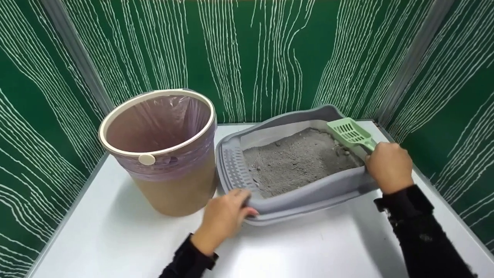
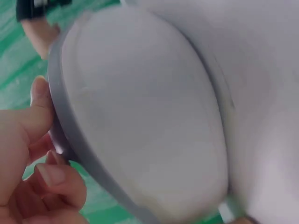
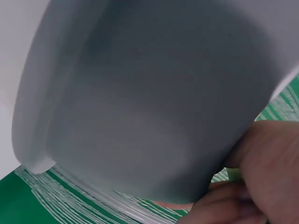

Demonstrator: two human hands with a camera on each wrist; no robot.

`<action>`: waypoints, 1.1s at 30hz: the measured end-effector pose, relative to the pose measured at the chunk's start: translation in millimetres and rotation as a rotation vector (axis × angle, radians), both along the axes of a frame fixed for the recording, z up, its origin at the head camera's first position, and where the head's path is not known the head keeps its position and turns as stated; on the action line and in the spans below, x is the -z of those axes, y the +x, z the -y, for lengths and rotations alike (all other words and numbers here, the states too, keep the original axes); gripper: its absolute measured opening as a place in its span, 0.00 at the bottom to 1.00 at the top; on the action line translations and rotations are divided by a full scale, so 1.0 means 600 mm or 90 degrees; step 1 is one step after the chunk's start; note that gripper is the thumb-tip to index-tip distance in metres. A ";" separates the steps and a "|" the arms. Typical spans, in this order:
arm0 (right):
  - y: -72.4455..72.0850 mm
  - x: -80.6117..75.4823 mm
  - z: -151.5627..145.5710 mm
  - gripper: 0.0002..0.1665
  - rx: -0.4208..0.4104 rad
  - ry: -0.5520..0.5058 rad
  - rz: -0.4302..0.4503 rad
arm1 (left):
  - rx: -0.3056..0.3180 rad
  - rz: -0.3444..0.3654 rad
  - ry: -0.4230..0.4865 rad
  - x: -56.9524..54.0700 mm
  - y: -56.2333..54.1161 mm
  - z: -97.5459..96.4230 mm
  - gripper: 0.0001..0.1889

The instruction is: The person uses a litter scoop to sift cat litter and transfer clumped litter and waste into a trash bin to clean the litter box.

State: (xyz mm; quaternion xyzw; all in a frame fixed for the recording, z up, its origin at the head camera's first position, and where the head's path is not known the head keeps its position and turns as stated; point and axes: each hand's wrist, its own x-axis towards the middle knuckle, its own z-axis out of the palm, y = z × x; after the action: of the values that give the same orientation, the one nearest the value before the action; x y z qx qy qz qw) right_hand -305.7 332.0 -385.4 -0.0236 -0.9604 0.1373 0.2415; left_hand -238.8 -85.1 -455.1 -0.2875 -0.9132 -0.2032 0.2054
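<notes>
In the head view, the grey litter tray (image 1: 316, 193) is seen on the right half of the table (image 1: 115, 239), turned at a slant, with the bin (image 1: 173, 197) just beside it at its nine o'clock. The bin is lined with a pale purple bag (image 1: 181, 116). The tray's rim is gripped near its eight o'clock corner by the left hand (image 1: 224, 212), and its three o'clock end is held by the right hand (image 1: 389, 166). A green scoop (image 1: 349, 132) is seen at the tray's two o'clock, its head above the grey litter (image 1: 297, 160) and its handle running into the right hand; whether the handle is also clasped cannot be told. In the left wrist view, the rim is pinched by the left hand's fingers between eight and nine o'clock, and the right arm's sleeve (image 2: 39, 8) is seen at ten. In the right wrist view, the right hand's fingers are curled round the tray's edge at four o'clock. Whether the tray is fully borne by the table cannot be told. For steady handling, both ends should best be moved together and the tray kept level, so that the litter is not slid to one side, the scoop tipped or the bin knocked.
</notes>
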 end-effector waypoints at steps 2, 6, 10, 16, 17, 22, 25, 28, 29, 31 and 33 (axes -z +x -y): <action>0.017 0.004 0.012 0.16 0.010 0.006 -0.020 | -0.014 0.009 0.003 -0.001 -0.009 0.016 0.21; 0.045 0.007 0.031 0.20 0.022 0.016 -0.052 | -0.024 0.031 0.009 0.000 -0.024 0.041 0.22; 0.068 0.004 0.040 0.25 0.023 0.020 -0.066 | -0.008 0.059 0.020 0.002 -0.030 0.058 0.21; 0.101 0.002 0.045 0.29 0.010 0.041 -0.073 | 0.020 0.083 0.025 -0.004 -0.015 0.074 0.20; 0.107 0.002 0.044 0.29 0.010 0.043 -0.072 | 0.023 0.088 0.021 -0.008 -0.011 0.075 0.20; 0.124 0.007 0.040 0.30 0.010 0.041 -0.081 | 0.011 0.011 -0.054 -0.045 0.013 0.073 0.19; 0.126 0.010 0.040 0.30 0.013 0.035 -0.087 | -0.032 -0.187 -0.057 -0.093 0.023 0.070 0.17; 0.127 0.012 0.042 0.32 0.019 0.031 -0.090 | -0.114 -0.381 -0.002 -0.152 0.024 0.077 0.16; 0.127 0.013 0.042 0.33 0.021 0.031 -0.092 | -0.141 -0.409 0.014 -0.171 0.022 0.083 0.17; 0.126 0.014 0.043 0.34 0.021 0.030 -0.092 | -0.194 -0.408 0.023 -0.203 0.012 0.097 0.22; 0.125 0.015 0.044 0.34 0.019 0.028 -0.087 | -0.244 -0.354 0.004 -0.219 -0.004 0.107 0.26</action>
State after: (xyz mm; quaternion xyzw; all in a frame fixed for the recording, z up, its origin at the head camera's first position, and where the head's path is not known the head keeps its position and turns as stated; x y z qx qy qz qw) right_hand -230.4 305.5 -394.3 -0.0236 -0.9440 0.1137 0.3089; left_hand -241.3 -149.3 -323.9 -0.1547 -0.8589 -0.0775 0.4820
